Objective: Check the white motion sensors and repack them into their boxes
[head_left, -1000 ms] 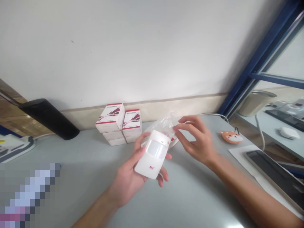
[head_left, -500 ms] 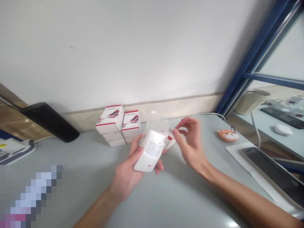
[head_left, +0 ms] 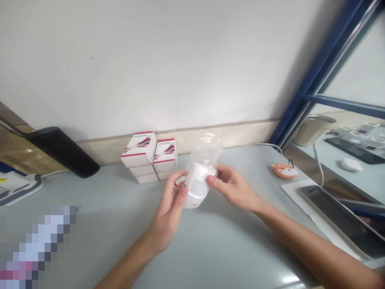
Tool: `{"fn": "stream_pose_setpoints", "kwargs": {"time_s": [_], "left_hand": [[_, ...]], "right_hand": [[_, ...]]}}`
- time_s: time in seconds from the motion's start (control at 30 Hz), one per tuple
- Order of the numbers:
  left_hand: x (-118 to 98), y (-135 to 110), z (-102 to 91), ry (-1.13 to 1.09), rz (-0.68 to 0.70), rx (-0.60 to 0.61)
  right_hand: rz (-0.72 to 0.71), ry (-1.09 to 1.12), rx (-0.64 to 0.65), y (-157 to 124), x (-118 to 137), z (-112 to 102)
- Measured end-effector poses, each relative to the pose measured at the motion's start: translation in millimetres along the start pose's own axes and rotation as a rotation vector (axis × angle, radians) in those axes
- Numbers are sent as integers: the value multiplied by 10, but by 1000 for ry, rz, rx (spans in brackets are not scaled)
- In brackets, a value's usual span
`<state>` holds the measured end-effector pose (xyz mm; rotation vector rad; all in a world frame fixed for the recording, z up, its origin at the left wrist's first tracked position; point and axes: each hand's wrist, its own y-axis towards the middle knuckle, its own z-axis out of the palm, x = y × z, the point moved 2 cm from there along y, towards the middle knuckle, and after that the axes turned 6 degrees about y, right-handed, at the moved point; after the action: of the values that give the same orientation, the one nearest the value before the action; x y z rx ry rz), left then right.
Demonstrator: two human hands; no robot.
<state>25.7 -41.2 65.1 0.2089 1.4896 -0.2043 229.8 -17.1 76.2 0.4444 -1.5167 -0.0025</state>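
A white plastic motion sensor point(head_left: 197, 188) sits between my two hands, its upper part inside a clear plastic bag point(head_left: 207, 150). The bag rises above the sensor, and its film looks loose. My left hand point(head_left: 168, 204) grips the sensor's left side and hides much of its front. My right hand point(head_left: 231, 186) presses in from the right, its fingers and thumb closed on the bag over the sensor's top.
Several white-and-red cardboard boxes point(head_left: 140, 154) are stacked against the wall behind my hands. On the grey table point(head_left: 105, 216) lie a black tube-shaped object point(head_left: 61, 152), an orange fox-shaped keyring point(head_left: 284, 170) and a dark tablet point(head_left: 337, 220).
The clear bag has slid over the sensor's upper part. My right hand has closed in from an open pose and now grips the bag, and the sensor has turned more upright.
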Motion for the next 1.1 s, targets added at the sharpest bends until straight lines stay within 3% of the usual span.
{"fn": "stream_pose_setpoints", "kwargs": {"time_s": [0.13, 0.27, 0.47, 0.67, 0.93, 1.1], "left_hand": [[94, 0, 62, 159, 184, 11], [193, 63, 73, 354, 252, 29], [190, 144, -38, 796, 512, -125], [115, 82, -23, 898, 524, -69], [280, 217, -52, 897, 520, -168], [335, 226, -57, 817, 436, -98]], "right_hand": [[-105, -279, 15, -16, 157, -120], [-113, -379, 120, 13, 171, -225], [-55, -414, 202, 48, 20, -287], [42, -448, 290, 37, -52, -306], [127, -543, 372, 35, -78, -361], [201, -672, 410, -7, -162, -346]]}}
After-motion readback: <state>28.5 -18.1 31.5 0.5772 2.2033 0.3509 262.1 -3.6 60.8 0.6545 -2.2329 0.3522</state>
